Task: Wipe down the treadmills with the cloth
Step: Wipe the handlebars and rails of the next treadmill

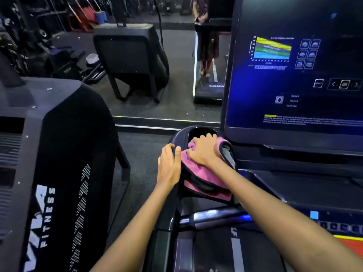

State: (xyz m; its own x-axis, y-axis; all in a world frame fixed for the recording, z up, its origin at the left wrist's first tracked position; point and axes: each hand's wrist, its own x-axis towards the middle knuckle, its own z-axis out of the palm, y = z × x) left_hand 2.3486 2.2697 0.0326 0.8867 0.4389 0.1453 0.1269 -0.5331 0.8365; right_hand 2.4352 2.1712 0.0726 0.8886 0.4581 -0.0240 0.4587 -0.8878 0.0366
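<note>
A pink cloth with dark edging [198,176] lies bunched over the left cup-holder corner of the treadmill console [198,132]. My right hand [204,149] presses down on top of the cloth, fingers curled into it. My left hand [170,165] rests flat against the console's left outer edge, its thumb touching the cloth. The treadmill's big lit screen [294,75] rises at the right, and a metal handlebar [212,217] runs below my arms.
A second black machine marked FITNESS [59,183] stands close on the left. A wall mirror [157,65] ahead reflects the gym, a treadmill and a standing person. Dark rubber floor [137,154] shows between the machines. The control panel [334,224] with buttons sits at lower right.
</note>
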